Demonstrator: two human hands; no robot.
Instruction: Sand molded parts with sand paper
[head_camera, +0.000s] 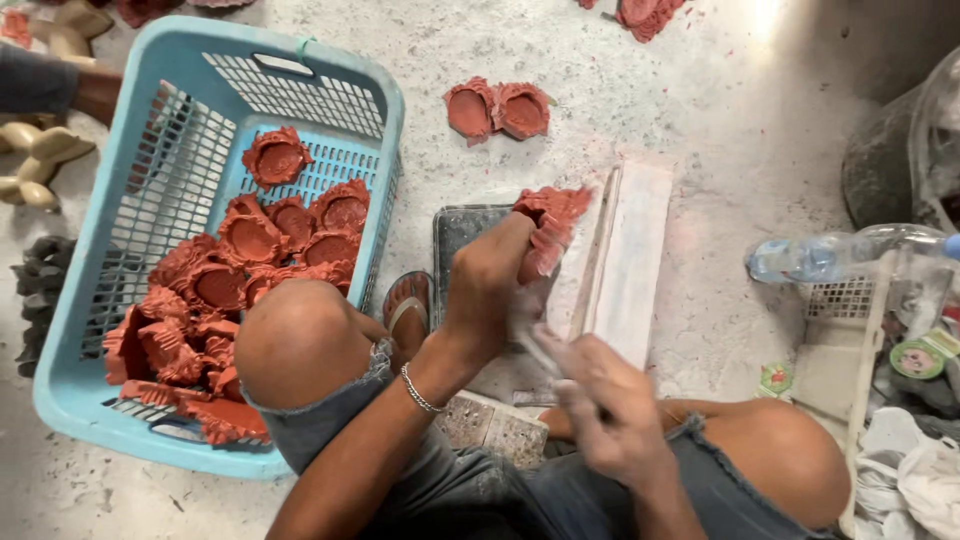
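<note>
At far right, a small round green label with a pale picture (918, 358), lying among clutter beside a white crate. Nearer the knee, on the dusty floor, a little green and red printed packet (775, 379), crumpled.

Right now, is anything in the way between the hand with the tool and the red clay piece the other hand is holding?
Nothing visible. The left hand holds the red clay piece up, and the right hand brings a thin tool close beneath it. The tool's tip is blurred.
</note>
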